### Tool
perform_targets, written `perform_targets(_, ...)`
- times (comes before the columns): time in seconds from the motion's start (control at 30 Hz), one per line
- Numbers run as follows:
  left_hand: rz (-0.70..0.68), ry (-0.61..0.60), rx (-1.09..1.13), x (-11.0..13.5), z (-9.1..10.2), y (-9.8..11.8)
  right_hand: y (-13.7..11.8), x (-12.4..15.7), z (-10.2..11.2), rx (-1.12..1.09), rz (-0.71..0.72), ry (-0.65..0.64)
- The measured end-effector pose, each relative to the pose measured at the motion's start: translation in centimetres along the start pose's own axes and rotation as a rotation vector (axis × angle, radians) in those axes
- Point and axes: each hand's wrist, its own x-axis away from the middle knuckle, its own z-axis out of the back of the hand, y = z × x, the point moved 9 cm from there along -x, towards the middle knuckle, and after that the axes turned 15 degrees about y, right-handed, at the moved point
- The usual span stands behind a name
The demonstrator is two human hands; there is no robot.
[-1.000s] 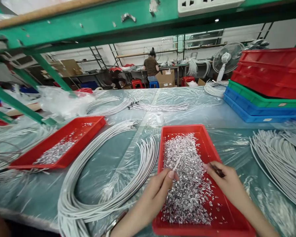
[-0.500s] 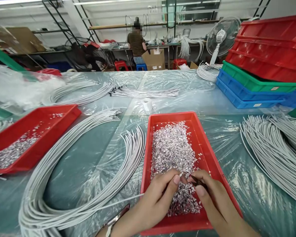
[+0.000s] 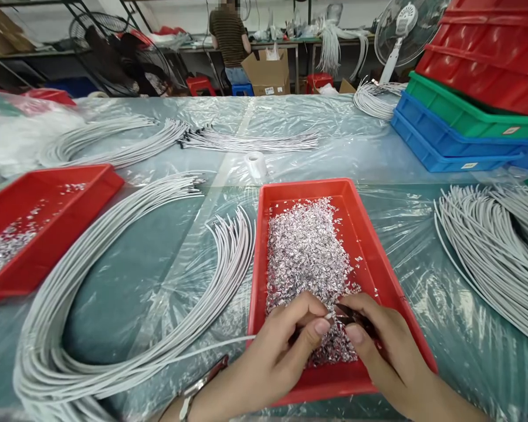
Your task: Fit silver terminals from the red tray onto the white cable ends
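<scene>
Left hand (image 3: 286,340) pinches the end of a white cable (image 3: 211,346), which trails away left of the pinch. Right hand (image 3: 378,346) is closed on a thin dark tool (image 3: 353,315), its tip meeting the cable end between both grips. Directly beneath lie metal bits (image 3: 303,252) in a red tray (image 3: 255,264). Judged step: working the cable tip, which calls for fine, steady alignment.

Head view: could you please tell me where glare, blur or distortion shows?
In the head view, light glares off the plastic sheet and sparkles on the metal bits in the red tray; the left hand, pinching a white cable, and the right hand, gripping a dark tool, look sharp; the stacked crates slant at the wide-angle edge.
</scene>
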Motion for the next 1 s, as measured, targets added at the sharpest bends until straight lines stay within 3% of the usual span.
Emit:
perform_targets(0.67, -0.082, 0.046, -0.135, -0.05, 0.46, 0.23, -0.76, 0.04, -0.07, 0.106, 0.090, 0.010)
perform_targets(1.0, -0.145, 0.043, -0.191, 0.06, 0.44, 0.69, -0.87, -0.19, -0.30, 0.089, 0.042, -0.026)
